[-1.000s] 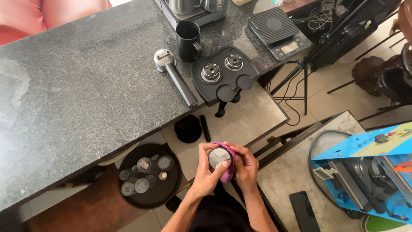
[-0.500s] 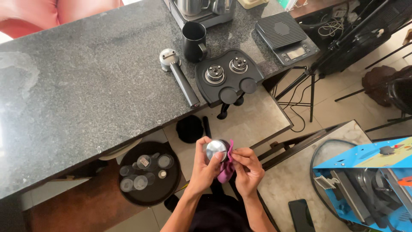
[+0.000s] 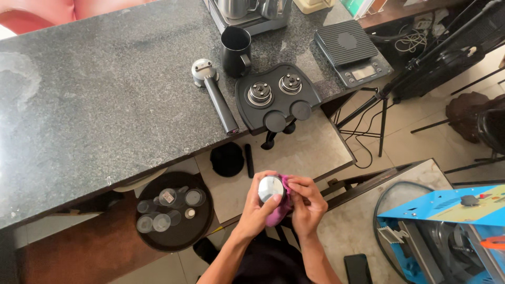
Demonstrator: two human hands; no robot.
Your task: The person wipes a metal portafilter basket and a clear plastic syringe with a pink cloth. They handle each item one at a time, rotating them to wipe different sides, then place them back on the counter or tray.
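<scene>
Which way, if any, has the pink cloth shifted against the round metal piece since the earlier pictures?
Yes. The pink cloth, earlier wrapped behind the round metal piece, now hangs at its lower right side, pinched by the right hand.

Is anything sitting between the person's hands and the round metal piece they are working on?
Nothing separates the left hand from the round metal piece; its fingers wrap it directly. The pink cloth lies between the right hand and the piece, bunched against its side and underside.
</scene>
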